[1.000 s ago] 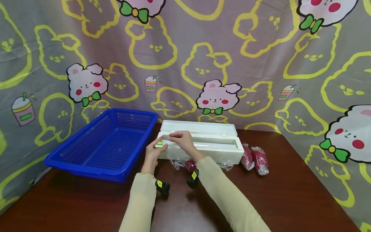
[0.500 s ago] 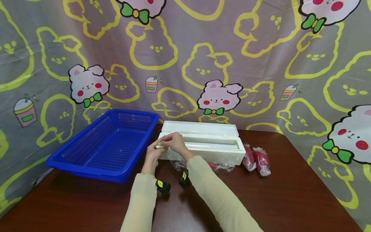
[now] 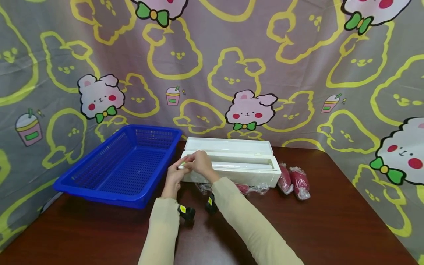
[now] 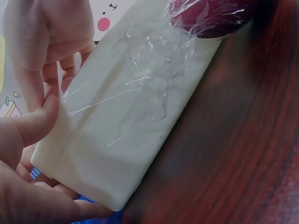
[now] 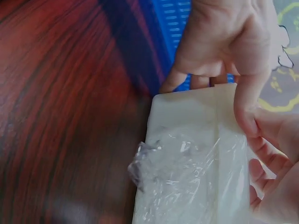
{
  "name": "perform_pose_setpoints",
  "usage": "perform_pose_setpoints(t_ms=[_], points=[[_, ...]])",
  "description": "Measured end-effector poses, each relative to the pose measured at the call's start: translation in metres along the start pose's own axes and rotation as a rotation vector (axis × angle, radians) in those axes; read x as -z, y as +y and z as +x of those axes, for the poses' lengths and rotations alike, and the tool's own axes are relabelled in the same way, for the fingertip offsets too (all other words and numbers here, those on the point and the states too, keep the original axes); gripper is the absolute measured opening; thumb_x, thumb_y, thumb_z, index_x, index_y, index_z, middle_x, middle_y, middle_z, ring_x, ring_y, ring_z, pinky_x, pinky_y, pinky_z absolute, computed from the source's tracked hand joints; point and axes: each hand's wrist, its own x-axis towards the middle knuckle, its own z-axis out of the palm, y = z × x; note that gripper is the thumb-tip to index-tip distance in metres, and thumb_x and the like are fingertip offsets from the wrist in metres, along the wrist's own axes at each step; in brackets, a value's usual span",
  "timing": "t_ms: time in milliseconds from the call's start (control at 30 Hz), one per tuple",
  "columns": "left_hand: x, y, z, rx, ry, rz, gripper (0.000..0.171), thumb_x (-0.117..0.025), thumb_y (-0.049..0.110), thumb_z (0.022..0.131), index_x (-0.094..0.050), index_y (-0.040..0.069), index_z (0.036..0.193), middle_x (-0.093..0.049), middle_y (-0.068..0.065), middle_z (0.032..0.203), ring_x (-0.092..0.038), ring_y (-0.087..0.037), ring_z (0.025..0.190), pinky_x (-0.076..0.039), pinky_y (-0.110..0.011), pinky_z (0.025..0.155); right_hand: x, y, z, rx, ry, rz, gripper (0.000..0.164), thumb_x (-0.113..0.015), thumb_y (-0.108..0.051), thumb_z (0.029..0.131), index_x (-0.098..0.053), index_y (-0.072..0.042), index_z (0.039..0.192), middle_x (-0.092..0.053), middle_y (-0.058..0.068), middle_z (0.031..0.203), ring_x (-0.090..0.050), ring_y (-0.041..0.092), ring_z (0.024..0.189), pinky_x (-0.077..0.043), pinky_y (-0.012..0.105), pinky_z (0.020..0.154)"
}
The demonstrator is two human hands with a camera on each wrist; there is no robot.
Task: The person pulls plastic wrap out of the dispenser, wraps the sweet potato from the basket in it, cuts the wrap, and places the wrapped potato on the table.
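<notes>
A long white cling film box [image 3: 238, 177] stands on the table with its lid [image 3: 228, 145] raised and a white roll [image 3: 241, 165] inside. My left hand [image 3: 173, 176] grips the box's left end, thumb on top and fingers around the end wall in the left wrist view. My right hand [image 3: 198, 162] bends over that same corner. Its fingertips appear to pinch a small green slider [image 3: 183, 163], mostly hidden by both hands. Clear cling film [image 5: 187, 158] hangs down the box's front. A red film-wrapped thing [image 4: 210, 18] lies against the front, partly hidden by my right sleeve in the head view.
A blue perforated basket [image 3: 135, 195] stands left of the box, close to my left hand. Two red oblong things [image 3: 284, 179] in clear film lie beyond the box's right end. A patterned cloth [image 3: 205, 44] hangs behind the brown table [image 3: 318, 228].
My right hand has moved left along the box to its left end, beside my left hand, then stays there. The left hand has kept its hold.
</notes>
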Motion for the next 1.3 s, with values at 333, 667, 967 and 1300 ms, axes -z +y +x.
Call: perform_pose_setpoints(t_ms=[333, 667, 967, 1300], points=[[0.007, -0.001, 0.003, -0.016, -0.011, 0.054, 0.053, -0.07, -0.007, 0.068, -0.056, -0.001, 0.118, -0.049, -0.021, 0.124, -0.044, -0.027, 0.111, -0.038, -0.034, 0.089, 0.0, 0.007, 0.004, -0.137, -0.065, 0.267, 0.013, -0.077, -0.014, 0.068, -0.073, -0.003, 0.073, -0.068, 0.004, 0.076, -0.048, 0.006, 0.058, -0.036, 0.018, 0.049], [0.01, 0.005, 0.003, -0.037, -0.037, 0.075, 0.051, -0.071, -0.007, 0.068, -0.056, -0.004, 0.116, -0.044, -0.021, 0.128, -0.037, -0.03, 0.121, -0.032, -0.039, 0.096, 0.006, 0.005, 0.008, -0.173, -0.132, 0.254, 0.013, -0.077, -0.014, 0.068, -0.073, -0.003, 0.073, -0.067, 0.005, 0.071, -0.055, 0.01, 0.069, -0.039, 0.018, 0.056], [0.007, 0.003, 0.002, -0.041, -0.053, 0.127, 0.045, -0.071, -0.005, 0.07, -0.058, -0.005, 0.113, -0.046, -0.023, 0.125, -0.04, -0.031, 0.118, -0.036, -0.04, 0.093, 0.0, 0.021, 0.017, -0.117, -0.122, 0.18, 0.015, -0.08, -0.021, 0.065, -0.074, -0.01, 0.073, -0.068, 0.001, 0.074, -0.056, 0.013, 0.072, -0.04, 0.018, 0.057], [0.011, -0.002, 0.005, -0.089, -0.047, 0.156, 0.038, -0.071, -0.004, 0.071, -0.06, -0.009, 0.107, -0.059, -0.022, 0.106, -0.054, -0.017, 0.081, -0.041, -0.021, 0.066, -0.048, 0.068, 0.042, 0.074, -0.078, 0.131, 0.017, -0.073, -0.033, 0.073, -0.072, -0.016, 0.071, -0.065, -0.008, 0.069, -0.054, 0.011, 0.06, -0.044, 0.025, 0.056]])
